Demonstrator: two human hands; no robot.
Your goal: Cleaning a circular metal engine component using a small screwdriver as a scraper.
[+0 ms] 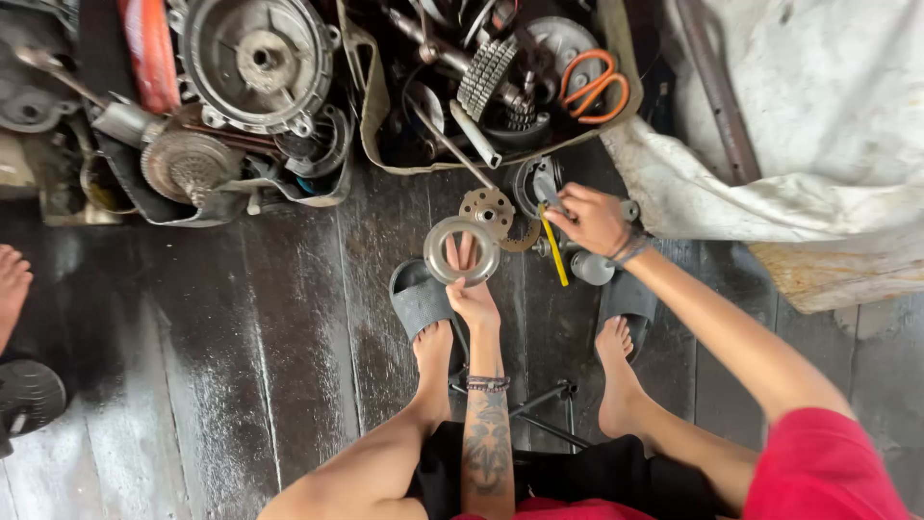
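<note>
Two bare hands work over a dark plank floor [241, 337]. Left hand [472, 300] holds a flat metal ring [462, 250] upright before it, fingers straight and pressed together behind the ring so their tips show through its hole, the thumb gripping the lower rim. Just beyond those fingertips lies a round drilled plate [487, 208], touching the ring's upper edge as seen from above. Right hand [589, 219] has its fingers curled and pinched on a yellow-handled tool [552, 245], whose shaft runs down and away from the knuckles. Past that hand's fingertips sits a dark round part [531, 183]. Farther beyond both hands stands a shallow box [375, 106] of gears with orange-handled scissors [594, 85]. Grey slippers [422, 300] lie below the left fingers.
</note>
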